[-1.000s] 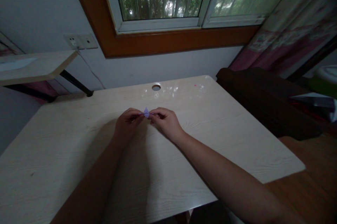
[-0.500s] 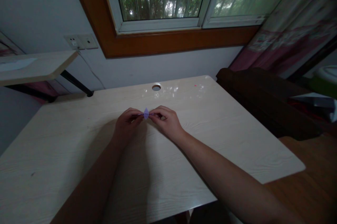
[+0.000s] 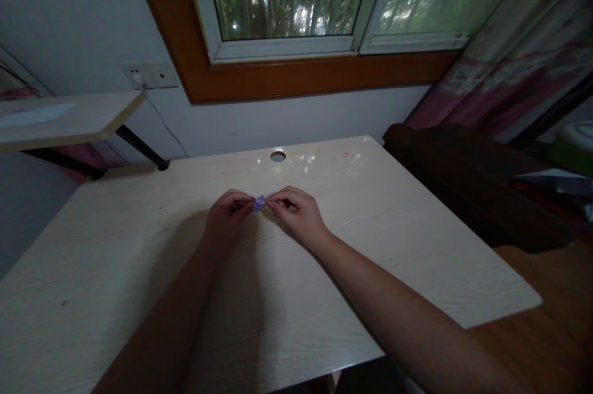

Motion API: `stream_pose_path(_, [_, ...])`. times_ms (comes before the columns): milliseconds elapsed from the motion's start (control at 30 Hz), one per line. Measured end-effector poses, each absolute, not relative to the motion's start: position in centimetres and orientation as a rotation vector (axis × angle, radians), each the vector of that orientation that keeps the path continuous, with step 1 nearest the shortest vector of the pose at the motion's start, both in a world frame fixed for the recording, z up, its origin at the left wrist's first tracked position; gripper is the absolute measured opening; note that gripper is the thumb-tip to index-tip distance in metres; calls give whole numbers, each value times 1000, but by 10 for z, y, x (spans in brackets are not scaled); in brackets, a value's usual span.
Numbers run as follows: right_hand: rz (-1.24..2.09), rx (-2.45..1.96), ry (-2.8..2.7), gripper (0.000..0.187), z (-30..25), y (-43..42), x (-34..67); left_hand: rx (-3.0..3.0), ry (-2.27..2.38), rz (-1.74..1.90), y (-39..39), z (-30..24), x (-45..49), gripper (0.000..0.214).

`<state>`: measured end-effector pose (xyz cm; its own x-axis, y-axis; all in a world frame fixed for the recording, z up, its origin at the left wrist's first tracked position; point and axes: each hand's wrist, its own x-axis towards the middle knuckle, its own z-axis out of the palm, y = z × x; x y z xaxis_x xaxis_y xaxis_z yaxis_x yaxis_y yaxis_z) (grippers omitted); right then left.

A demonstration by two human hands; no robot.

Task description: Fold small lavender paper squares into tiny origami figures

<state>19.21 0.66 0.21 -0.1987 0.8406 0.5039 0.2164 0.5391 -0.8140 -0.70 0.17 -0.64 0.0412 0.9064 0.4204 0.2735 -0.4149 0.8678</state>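
Note:
A small piece of folded purple paper (image 3: 259, 203) is between my two hands, above the middle of the desk. The thumb and fingers of my left hand (image 3: 227, 215) pinch its left end. At its right edge are the closed thumb and fingertips of my right hand (image 3: 299, 212), which seem to pinch a tiny tip of it. The paper looks tilted, with several small points. My fingers hide both of its ends.
The pale wooden desk (image 3: 370, 258) has a round cable hole (image 3: 278, 156) and a pink speck (image 3: 346, 153) near its back edge. A raised shelf (image 3: 83, 122) on black legs stands at the left. Dark wooden furniture (image 3: 454, 178) stands to the right.
The purple paper has gone from an upright diamond shape to a tilted, more crumpled-looking one. My right hand has shifted slightly to the right. The view has moved a little.

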Motion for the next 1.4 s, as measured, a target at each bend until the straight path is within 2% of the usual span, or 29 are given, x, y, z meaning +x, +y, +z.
stream_pose_path(267, [894,-1001,-1569,17,-11,15,192,1493,1329,1336,6,-9,-6,30])
stream_pose_path(500, [985,-1015,-1494,19,-11,17,194,1456,1360,1323,6,-9,-7,27])
stream_pose_path(800, [814,-1077,-1555,18,7,26,214,1489,1356,1318,6,-15,-9,25])
stream_pose_path(1000, [621,-1140,-1810,19,27,29,277,1494,1366,1313,9,-21,-9,24])
stream_pose_path(1400, [402,-1492,-1774,31,-11,23,393,1662,1376,1285,9,-21,-6,14])
